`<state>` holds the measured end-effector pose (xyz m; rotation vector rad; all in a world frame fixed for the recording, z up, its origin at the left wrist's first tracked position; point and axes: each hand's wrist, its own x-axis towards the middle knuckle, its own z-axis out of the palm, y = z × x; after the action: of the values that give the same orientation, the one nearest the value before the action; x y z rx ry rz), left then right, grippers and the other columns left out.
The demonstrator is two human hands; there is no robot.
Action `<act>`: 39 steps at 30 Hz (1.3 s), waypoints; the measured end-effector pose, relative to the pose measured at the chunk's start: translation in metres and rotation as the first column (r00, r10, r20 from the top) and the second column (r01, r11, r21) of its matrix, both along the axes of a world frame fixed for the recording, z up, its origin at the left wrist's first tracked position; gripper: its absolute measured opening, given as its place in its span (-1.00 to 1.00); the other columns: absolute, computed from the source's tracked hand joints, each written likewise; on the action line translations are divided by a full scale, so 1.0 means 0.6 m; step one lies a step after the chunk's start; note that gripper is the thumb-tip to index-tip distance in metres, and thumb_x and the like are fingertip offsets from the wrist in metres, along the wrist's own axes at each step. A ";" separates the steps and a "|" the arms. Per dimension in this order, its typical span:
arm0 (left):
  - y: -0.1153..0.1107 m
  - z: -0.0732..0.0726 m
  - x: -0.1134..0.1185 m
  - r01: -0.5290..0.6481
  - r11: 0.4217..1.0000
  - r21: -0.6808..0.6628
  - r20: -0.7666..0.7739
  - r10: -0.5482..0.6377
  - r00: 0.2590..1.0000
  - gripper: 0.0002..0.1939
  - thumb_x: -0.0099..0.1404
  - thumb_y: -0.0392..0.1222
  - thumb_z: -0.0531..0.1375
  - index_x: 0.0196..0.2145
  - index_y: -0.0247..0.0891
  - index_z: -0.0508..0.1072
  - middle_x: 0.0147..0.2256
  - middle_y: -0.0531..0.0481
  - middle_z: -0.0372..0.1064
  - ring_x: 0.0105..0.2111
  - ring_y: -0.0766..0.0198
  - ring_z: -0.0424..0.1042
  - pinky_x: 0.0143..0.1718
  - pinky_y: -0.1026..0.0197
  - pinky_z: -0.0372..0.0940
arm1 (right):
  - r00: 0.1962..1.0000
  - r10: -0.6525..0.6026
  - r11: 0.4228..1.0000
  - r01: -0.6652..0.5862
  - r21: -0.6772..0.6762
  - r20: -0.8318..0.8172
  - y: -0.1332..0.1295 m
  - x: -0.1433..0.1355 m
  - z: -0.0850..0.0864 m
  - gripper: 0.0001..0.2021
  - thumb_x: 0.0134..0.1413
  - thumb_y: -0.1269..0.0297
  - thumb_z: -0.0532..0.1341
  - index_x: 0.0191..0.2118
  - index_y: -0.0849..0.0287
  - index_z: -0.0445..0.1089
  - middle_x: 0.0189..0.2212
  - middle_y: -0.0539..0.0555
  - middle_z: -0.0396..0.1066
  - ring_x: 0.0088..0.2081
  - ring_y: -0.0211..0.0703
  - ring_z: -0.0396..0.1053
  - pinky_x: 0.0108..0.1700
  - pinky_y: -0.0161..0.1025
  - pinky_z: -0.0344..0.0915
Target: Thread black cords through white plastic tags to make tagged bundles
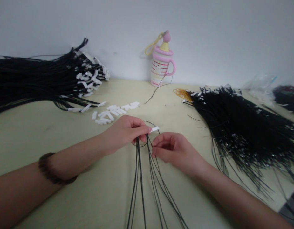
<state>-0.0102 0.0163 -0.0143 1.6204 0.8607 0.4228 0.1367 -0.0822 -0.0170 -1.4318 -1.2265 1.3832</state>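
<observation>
Head view: left hand holds cords, with tabletop room before cup.

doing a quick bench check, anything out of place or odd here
One thin dark strand curls in front of the pink striped cup; it looks stray, since most others lie gathered in the black bundles.

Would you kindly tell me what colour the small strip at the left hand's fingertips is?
The small strip is white, seen best in the head view.

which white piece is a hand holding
The white piece jutting from the left hand; the others lie in the loose pile or among the black wire bundles.
</observation>
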 end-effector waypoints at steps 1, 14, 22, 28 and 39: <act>0.001 -0.001 0.000 -0.011 1.000 -0.009 0.006 0.011 1.000 -0.76 0.10 -0.13 0.17 -0.63 -0.29 0.38 -0.70 0.12 0.27 -0.68 0.47 0.14 -0.67 0.40 0.01 | 0.997 0.011 0.999 -0.014 -0.035 -0.072 -0.001 0.006 0.008 -0.81 -0.15 0.44 0.21 -0.30 0.24 0.29 -0.56 -0.03 0.37 -0.63 -0.46 0.07 -0.58 -0.44 -0.05; 0.017 0.002 -0.004 -0.054 0.981 -0.186 0.023 0.059 0.998 -0.77 0.07 -0.14 0.21 -0.62 -0.32 0.38 -0.67 0.09 0.25 -0.66 0.47 0.16 -0.67 0.39 0.00 | 0.704 -0.369 0.726 0.626 0.286 -0.607 0.006 0.174 0.099 -0.73 0.17 0.29 -0.02 -0.43 0.10 0.39 -0.52 -0.13 0.37 -0.68 -0.51 0.03 -0.62 -0.39 -0.03; 0.032 -0.013 -0.009 -0.044 0.947 -0.317 0.170 0.103 0.980 -0.83 0.07 -0.20 0.23 -0.59 -0.33 0.41 -0.66 0.12 0.22 -0.65 0.51 0.15 -0.65 0.43 0.04 | 0.773 -0.633 0.623 0.542 0.564 -0.043 0.011 0.120 0.066 -0.83 -0.10 0.43 0.16 -0.63 0.21 0.35 -0.75 -0.08 0.13 -0.67 -0.41 0.05 -0.63 -0.36 -0.12; 0.033 -0.015 -0.006 -0.072 0.924 -0.376 0.218 0.164 0.962 -0.86 0.07 -0.25 0.22 -0.58 -0.36 0.41 -0.63 0.11 0.21 -0.65 0.52 0.16 -0.63 0.45 0.09 | 0.690 -0.332 0.865 -0.049 0.499 0.643 -0.014 0.027 0.022 -0.73 -0.06 0.42 0.08 -0.72 0.24 0.15 -0.75 -0.10 -0.02 -0.65 -0.44 -0.04 -0.58 -0.37 -0.10; 0.033 -0.020 -0.008 -0.062 0.929 -0.365 0.220 0.150 0.964 -0.83 0.07 -0.25 0.23 -0.61 -0.37 0.38 -0.66 0.11 0.21 -0.66 0.54 0.15 -0.65 0.46 0.05 | 0.707 -0.204 0.929 -0.078 0.361 0.677 -0.010 0.024 0.009 -0.69 -0.07 0.38 0.04 -0.71 0.22 -0.07 -0.71 -0.11 -0.20 -0.63 -0.44 -0.16 -0.60 -0.39 -0.18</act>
<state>-0.0149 0.0360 -0.0263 1.1633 0.7878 0.5005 0.1510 -0.0884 -0.0118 -1.7633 -1.7771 0.4672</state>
